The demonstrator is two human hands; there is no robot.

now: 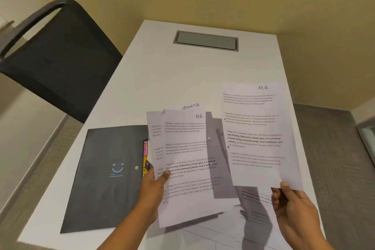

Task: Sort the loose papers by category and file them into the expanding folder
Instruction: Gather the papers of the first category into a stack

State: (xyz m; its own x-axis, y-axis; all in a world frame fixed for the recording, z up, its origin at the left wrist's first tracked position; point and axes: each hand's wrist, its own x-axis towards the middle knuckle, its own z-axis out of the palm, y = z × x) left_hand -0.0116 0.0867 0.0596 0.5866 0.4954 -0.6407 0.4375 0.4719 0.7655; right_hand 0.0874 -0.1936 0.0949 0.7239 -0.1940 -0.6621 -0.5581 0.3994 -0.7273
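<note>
sorting step: left grip (156, 180) pinches an hr-topped stack (186, 164); right grip (292, 199) pinches a single hr sheet (255, 134). next, probably lay it onto that stack.

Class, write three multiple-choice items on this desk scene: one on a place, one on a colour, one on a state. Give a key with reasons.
1. Where does the folder lie?
A. left of the held papers
B. right of them
C. on the chair

2. What colour is the folder's cover?
A. white
B. dark grey
C. red

3. What is the right hand doing?
A. resting flat on the table
B. pinching one sheet marked HR
C. pressing the folder shut

Key: 1 A, it sits beside the left hand; 2 B, dark with a pale smile mark; 3 B, the fingers grip the sheet's lower edge, lifted off the stack.
</note>
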